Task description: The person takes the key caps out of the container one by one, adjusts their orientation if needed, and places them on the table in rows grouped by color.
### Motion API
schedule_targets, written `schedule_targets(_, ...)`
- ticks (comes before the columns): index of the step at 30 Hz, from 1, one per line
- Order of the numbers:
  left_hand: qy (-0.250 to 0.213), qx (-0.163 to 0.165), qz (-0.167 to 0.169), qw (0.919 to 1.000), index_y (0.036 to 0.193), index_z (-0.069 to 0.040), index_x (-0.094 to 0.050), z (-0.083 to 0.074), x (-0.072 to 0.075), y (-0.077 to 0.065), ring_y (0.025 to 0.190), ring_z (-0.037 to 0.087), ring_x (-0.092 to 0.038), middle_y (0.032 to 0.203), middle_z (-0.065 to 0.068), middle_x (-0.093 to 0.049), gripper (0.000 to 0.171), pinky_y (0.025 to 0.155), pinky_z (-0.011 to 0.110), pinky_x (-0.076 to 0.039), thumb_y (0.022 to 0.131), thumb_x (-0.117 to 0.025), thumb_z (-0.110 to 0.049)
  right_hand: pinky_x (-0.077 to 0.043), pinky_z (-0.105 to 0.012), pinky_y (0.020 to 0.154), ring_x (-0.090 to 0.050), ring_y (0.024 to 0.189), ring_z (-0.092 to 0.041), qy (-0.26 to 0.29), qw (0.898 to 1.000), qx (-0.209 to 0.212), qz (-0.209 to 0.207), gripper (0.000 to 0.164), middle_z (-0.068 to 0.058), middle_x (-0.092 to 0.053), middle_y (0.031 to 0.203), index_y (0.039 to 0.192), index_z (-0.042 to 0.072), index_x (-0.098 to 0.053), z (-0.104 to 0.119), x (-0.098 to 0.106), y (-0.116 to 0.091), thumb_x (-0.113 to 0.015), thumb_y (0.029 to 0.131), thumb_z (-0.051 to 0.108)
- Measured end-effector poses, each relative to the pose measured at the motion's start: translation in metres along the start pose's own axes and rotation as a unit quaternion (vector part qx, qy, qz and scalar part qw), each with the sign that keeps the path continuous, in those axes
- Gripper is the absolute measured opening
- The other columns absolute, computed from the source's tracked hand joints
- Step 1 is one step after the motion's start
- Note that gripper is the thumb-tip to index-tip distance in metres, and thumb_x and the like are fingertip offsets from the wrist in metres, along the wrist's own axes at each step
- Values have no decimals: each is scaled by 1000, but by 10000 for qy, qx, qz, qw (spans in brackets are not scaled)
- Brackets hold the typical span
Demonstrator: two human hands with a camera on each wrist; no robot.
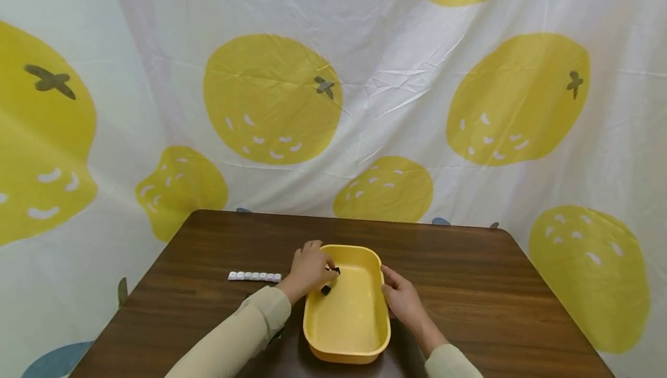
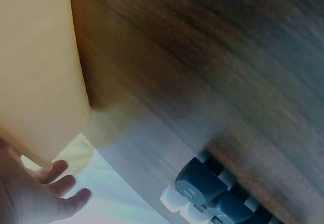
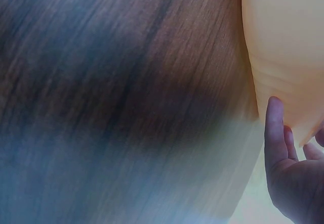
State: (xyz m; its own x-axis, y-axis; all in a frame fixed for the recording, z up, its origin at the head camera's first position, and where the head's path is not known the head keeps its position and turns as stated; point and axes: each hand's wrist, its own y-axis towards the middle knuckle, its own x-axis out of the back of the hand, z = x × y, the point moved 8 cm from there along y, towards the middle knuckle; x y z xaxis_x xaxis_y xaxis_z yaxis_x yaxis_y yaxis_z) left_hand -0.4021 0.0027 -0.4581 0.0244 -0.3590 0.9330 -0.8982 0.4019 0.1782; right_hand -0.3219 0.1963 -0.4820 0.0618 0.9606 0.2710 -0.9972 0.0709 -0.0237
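A yellow plastic bin (image 1: 346, 326) stands on the table before me. My left hand (image 1: 308, 269) reaches over its left rim and pinches a small black keycap (image 1: 336, 270) with thumb and index finger, partly hidden by the fingers. Another black keycap (image 1: 325, 290) is just below that hand, inside the bin. In the left wrist view, other fingers of the left hand (image 2: 38, 191) extend past the rim. My right hand (image 1: 403, 297) holds the bin's right rim, its fingers along the outer wall, as the right wrist view also shows at the bin wall (image 3: 283, 47).
A row of white keycaps (image 1: 254, 276) lies left of the bin on the dark wooden table (image 1: 484, 297). Black keycaps (image 2: 201, 182) line up in front of the white ones, mostly hidden by my left sleeve in the head view. A lemon-print curtain (image 1: 385, 100) hangs behind.
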Motion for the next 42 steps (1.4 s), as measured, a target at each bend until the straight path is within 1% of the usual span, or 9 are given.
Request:
schedule_targets(3,-119,-265,-339,9990,91,-18,-78,-2,7,3,127,38,-45,135,18,-53,18,98,54,-41,87,-76,-35,-54,-37,50,-63,62,-21,-31,10000,-19,2,49,-23,-63,107,148,-2,-42,0,0,1,-46,99,0)
schedule_targets(7,-684,-581,-646,9939,91,-13,-73,-4,18,6,107,29,-57,115,11,-63,15,90,43,-49,87,-77,-28,-54,-36,50,-63,63,-21,-75,10000,-34,7,49,-22,-62,106,148,-1,-42,0,0,2,-46,99,0)
schedule_targets(12,-1524,-594,-564,9849,95,-9,-69,-3,23,7,78,16,-62,93,5,-68,15,69,30,-52,87,-77,-20,-53,-35,49,-62,62,-20,-65,10000,-31,-23,49,-21,-62,103,147,-2,-43,0,1,2,-46,98,0)
schedule_targets(18,-2308,-487,-373,9711,92,-9,-63,-2,21,6,63,9,-59,81,0,-65,15,58,25,-51,86,-77,-12,-53,-36,49,-61,62,-20,-88,10000,15,-36,48,-21,-63,104,147,-2,-43,2,2,1,-47,99,0)
schedule_targets(21,-2443,-487,-356,9678,92,-10,-63,-2,20,5,62,9,-58,81,-1,-64,15,57,25,-50,86,-77,-10,-53,-35,49,-61,62,-19,-78,10000,0,-20,48,-21,-63,105,147,-2,-43,2,1,0,-47,99,0)
schedule_targets(26,-2406,-501,-394,9685,100,-10,-68,-1,20,3,69,10,-60,86,0,-65,15,61,25,-51,87,-76,-11,-53,-36,50,-62,63,-20,-30,10000,1,5,49,-22,-62,105,147,-3,-42,2,0,0,-47,99,0)
schedule_targets(32,-2642,-239,-238,9639,107,-11,-71,7,22,0,72,13,-62,90,3,-67,19,57,28,-51,89,-74,-12,-55,-36,52,-64,66,-22,-51,10000,-4,13,49,-24,-62,107,147,-3,-42,1,-1,0,-46,99,1)
schedule_targets(37,-2873,-110,-278,9574,108,-10,-70,16,28,-5,73,15,-60,90,2,-65,19,58,29,-51,90,-74,-13,-55,-37,53,-65,68,-23,-57,10000,-53,17,49,-23,-62,108,148,-2,-42,1,0,0,-46,99,1)
schedule_targets(42,-3279,-37,-409,9438,107,-7,-70,25,35,-11,75,20,-65,93,3,-68,15,62,30,-54,96,-68,-18,-55,-38,54,-64,68,-23,-60,10000,-57,24,49,-23,-62,108,147,-3,-42,0,-1,0,-46,99,1)
